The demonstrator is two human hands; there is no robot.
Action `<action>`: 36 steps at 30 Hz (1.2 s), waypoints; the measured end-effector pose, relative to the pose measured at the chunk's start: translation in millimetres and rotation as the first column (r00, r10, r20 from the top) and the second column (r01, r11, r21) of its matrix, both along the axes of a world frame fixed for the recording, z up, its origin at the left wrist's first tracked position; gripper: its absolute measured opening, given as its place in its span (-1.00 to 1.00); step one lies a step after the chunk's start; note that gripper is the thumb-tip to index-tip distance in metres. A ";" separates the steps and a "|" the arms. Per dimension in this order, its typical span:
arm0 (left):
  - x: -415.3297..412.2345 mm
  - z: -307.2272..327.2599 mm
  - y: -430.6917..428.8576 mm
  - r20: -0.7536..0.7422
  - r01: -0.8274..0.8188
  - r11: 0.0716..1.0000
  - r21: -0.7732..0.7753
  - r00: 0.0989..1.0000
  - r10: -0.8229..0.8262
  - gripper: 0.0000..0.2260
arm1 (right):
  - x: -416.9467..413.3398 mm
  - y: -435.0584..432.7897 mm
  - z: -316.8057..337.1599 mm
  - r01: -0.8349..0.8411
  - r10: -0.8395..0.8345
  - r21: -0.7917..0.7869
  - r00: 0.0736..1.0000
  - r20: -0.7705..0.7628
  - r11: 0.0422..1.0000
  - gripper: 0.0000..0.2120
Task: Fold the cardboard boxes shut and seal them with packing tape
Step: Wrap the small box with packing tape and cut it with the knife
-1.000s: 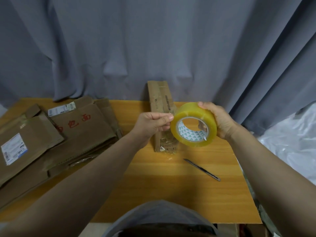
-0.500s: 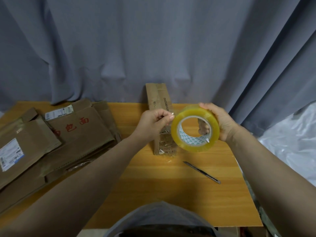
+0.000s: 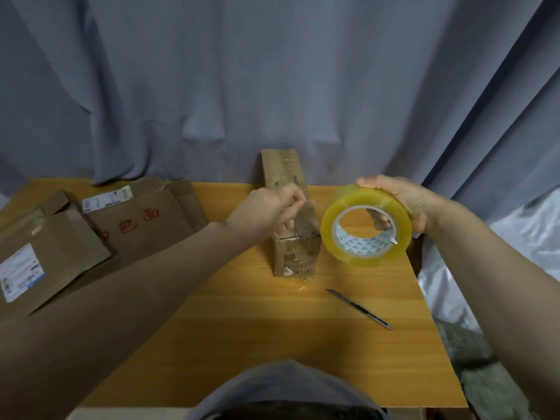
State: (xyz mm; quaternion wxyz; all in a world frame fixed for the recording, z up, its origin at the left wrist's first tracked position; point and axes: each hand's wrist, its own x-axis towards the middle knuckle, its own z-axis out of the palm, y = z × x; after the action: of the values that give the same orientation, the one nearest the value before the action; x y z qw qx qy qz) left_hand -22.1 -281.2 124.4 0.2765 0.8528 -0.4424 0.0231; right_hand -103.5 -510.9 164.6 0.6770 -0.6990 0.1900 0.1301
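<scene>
A long narrow cardboard box (image 3: pixel 295 253) lies end-on in the middle of the wooden table (image 3: pixel 257 328), its near end glossy with tape. My right hand (image 3: pixel 394 201) grips a big roll of yellowish clear packing tape (image 3: pixel 365 225) held upright to the right of the box, thumb inside the core. My left hand (image 3: pixel 272 210) pinches the loose tape end above the box top. A stretch of clear tape (image 3: pixel 309 213) runs between the hand and the roll.
Several flattened cardboard boxes (image 3: pixel 91 234) with labels and red characters lie stacked on the table's left side. A slim utility knife (image 3: pixel 359 309) lies on the table right of centre. A grey curtain hangs behind; white plastic sheeting (image 3: pixel 521 247) sits beyond the right edge.
My hands have drawn apart: the left pulled the tape end leftward over the box, the right carried the roll to the right and slightly up. A strip of tape is now peeled off.
</scene>
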 end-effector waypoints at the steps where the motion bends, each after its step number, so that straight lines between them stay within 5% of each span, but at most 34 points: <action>1: -5.0 -0.7 -0.4 -0.287 0.004 0.997 -0.073 0.958 -0.025 -0.93 | -0.4 -1.8 0.9 0.016 -0.016 -0.029 1.000 0.011 0.999 -0.73; 2: -9.0 0.2 -1.7 -0.461 -0.021 0.988 -0.155 0.886 -0.053 -0.95 | -0.6 -3.2 0.9 0.027 -0.026 -0.049 1.000 0.014 0.998 -0.73; 5: -10.0 -5.0 -5.2 -0.682 -0.160 0.947 -0.277 0.727 -0.077 -0.89 | 0.6 -2.6 0.9 0.030 -0.030 -0.080 1.000 0.002 0.996 -0.69; 7: -8.9 -8.3 -4.3 -0.640 -0.161 0.948 -0.275 0.767 -0.055 -0.91 | 1.3 -0.6 2.4 0.028 -0.030 -0.106 0.999 -0.012 0.994 -0.66; 9: -1.0 -15.5 1.9 -0.094 0.015 0.977 -0.211 0.995 -0.035 -0.90 | 2.7 0.9 3.0 0.020 -0.023 -0.137 0.999 -0.023 0.990 -0.69; 10: 4.2 -19.3 5.6 0.230 0.090 0.988 -0.122 0.971 -0.060 -0.84 | 3.3 1.9 3.3 0.016 -0.021 -0.155 0.999 -0.029 0.988 -0.72; 12: 9.5 -23.8 11.1 0.492 0.164 0.986 -0.024 0.861 -0.131 -0.79 | 4.2 4.4 4.3 0.006 -0.014 -0.188 0.999 -0.042 0.982 -0.75; 17: -0.7 -32.3 13.9 0.277 0.214 0.957 -0.196 0.948 -0.155 -0.73 | 2.7 6.3 9.2 -0.044 0.032 -0.262 0.998 -0.051 0.964 -0.66; 20: -15.2 -31.6 4.2 -0.155 -0.027 0.930 -0.368 0.987 -0.032 -0.78 | 3.0 9.7 12.3 -0.073 0.064 -0.285 0.997 -0.039 0.956 -0.67; 22: -26.3 -20.2 -5.3 -0.623 -0.282 0.873 -0.398 0.781 -0.032 -0.78 | 4.3 13.3 15.4 -0.084 0.082 -0.284 0.996 -0.018 0.955 -0.70; 24: -31.1 -9.2 -11.8 -0.866 -0.472 0.808 -0.351 0.492 -0.089 -0.75 | 5.2 15.1 17.7 -0.077 0.081 -0.289 0.997 0.003 0.954 -0.70; 29: -26.2 1.4 -7.3 -0.960 -0.548 0.790 -0.274 0.109 -0.258 -0.67 | 6.1 8.1 21.4 -0.013 0.033 -0.327 0.998 0.054 0.945 -0.67; 32: -18.5 0.6 -6.1 -0.952 -0.612 0.748 -0.256 0.027 -0.303 -0.56 | 5.4 3.6 23.5 -0.020 0.039 -0.354 0.998 0.048 0.935 -0.64; 36: -17.7 0.0 -7.6 -0.970 -0.550 0.828 -0.110 -0.121 -0.209 -0.45 | 6.0 1.9 23.9 -0.035 0.057 -0.371 0.997 0.049 0.928 -0.57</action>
State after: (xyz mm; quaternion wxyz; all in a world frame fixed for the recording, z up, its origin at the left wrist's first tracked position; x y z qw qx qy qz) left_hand -39.8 -288.8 124.4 0.7113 0.5280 0.0583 -0.4603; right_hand -97.6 -509.1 188.5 0.5352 -0.8218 0.1749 0.0871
